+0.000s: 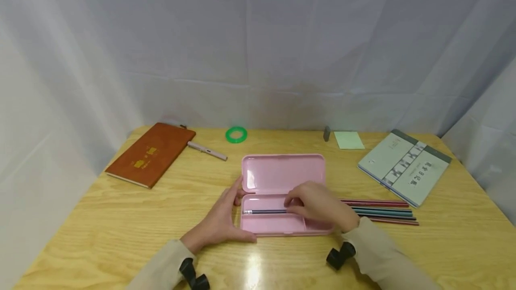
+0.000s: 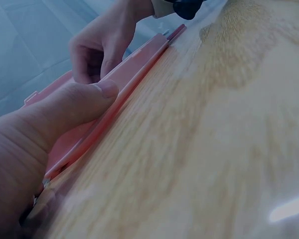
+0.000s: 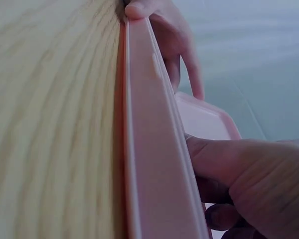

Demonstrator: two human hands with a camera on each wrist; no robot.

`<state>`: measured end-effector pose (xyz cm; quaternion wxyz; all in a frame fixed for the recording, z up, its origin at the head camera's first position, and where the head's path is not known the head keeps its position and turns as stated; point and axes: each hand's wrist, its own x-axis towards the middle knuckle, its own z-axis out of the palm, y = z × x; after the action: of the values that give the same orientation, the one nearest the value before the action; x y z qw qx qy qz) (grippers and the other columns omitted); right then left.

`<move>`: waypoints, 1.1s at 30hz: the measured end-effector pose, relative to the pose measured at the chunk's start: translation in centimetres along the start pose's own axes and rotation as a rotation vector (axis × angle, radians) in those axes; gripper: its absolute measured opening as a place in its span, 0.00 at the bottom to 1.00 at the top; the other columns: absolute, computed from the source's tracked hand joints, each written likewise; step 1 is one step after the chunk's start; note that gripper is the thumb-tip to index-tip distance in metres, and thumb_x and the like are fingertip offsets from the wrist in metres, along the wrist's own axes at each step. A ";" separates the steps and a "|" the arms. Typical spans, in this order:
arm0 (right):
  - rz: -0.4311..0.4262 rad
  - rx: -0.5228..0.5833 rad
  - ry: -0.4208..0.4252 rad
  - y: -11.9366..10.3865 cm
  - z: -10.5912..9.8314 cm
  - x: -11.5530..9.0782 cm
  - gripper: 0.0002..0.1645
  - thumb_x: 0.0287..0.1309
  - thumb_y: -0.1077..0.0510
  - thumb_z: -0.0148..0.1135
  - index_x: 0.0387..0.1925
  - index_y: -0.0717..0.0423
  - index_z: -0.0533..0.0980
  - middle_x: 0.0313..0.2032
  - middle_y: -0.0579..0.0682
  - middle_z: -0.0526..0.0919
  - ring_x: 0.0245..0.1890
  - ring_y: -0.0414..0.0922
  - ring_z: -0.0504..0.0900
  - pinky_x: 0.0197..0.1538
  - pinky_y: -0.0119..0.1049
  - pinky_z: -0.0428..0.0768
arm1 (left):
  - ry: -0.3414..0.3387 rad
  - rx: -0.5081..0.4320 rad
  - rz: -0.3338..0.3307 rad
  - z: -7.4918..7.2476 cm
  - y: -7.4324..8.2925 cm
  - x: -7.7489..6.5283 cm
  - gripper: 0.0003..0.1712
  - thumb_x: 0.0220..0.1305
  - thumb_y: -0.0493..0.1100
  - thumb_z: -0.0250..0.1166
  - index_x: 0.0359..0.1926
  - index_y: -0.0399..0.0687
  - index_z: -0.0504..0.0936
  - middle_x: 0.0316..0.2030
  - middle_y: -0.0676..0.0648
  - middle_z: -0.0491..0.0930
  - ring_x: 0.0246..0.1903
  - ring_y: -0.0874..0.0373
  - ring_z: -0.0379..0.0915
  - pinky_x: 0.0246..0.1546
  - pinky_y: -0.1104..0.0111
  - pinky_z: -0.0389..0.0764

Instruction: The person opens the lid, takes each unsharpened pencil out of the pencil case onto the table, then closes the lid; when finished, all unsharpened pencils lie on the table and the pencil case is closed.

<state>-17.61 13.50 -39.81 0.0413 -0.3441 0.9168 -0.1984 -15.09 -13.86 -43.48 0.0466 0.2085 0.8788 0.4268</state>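
A pink pencil case [image 1: 272, 224] lies on the table with its lid [image 1: 286, 173] raised at the back. My left hand [image 1: 219, 218] holds its left end, the thumb along the front edge and the fingers at the back. In the left wrist view that thumb [image 2: 84, 102] rests against the case's front rim. A dark pencil [image 1: 266, 211] with a pale end lies lengthwise in the rear compartment. Reaching into the case, my right hand [image 1: 322, 205] pinches this pencil; the fingertips are partly hidden. Several coloured pencils [image 1: 389, 213] lie on the table past the right wrist.
A brown notebook [image 1: 153, 155] and a pen [image 1: 207, 151] are at left. Toward the back are a green tape ring [image 1: 236, 141], a small grey block [image 1: 326, 134] and pale sticky notes [image 1: 349, 140]. Grey-green notebooks [image 1: 403, 164] lie at right. A white curtain [image 1: 282, 48] hangs behind.
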 end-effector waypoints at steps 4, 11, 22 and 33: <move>-0.042 0.028 -0.018 -0.7 0.3 1.1 0.06 0.57 0.54 0.67 0.35 0.50 0.86 0.29 0.39 0.85 0.27 0.31 0.75 0.37 0.29 0.77 | -0.006 -0.002 -0.003 -0.1 0.0 0.1 0.83 0.23 0.59 0.84 0.77 0.57 0.39 0.53 0.54 0.69 0.47 0.60 0.62 0.53 0.66 0.70; -0.009 0.001 -0.029 -1.2 0.6 1.7 0.05 0.56 0.53 0.68 0.27 0.48 0.84 0.24 0.37 0.81 0.25 0.32 0.73 0.36 0.29 0.76 | 0.001 -0.006 0.013 -0.1 0.1 0.0 0.83 0.24 0.59 0.84 0.77 0.56 0.39 0.53 0.52 0.69 0.47 0.60 0.62 0.52 0.66 0.70; 0.025 0.018 -0.068 -1.4 0.3 1.7 0.09 0.58 0.54 0.67 0.23 0.48 0.79 0.21 0.37 0.75 0.22 0.34 0.70 0.31 0.28 0.72 | -0.007 -0.014 -0.009 -0.1 0.2 0.0 0.83 0.23 0.60 0.84 0.77 0.57 0.39 0.53 0.53 0.69 0.47 0.60 0.61 0.52 0.66 0.69; 0.010 0.017 -0.058 -0.8 -1.0 0.6 0.03 0.56 0.60 0.66 0.32 0.55 0.83 0.25 0.41 0.80 0.25 0.33 0.72 0.33 0.28 0.75 | -0.002 -0.003 0.021 -0.1 0.1 0.0 0.82 0.24 0.60 0.84 0.77 0.54 0.40 0.53 0.51 0.70 0.47 0.60 0.61 0.51 0.66 0.69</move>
<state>-17.78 12.95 -38.52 0.0717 -0.3445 0.9153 -0.1960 -15.07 -13.87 -43.40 0.0432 0.2181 0.8758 0.4284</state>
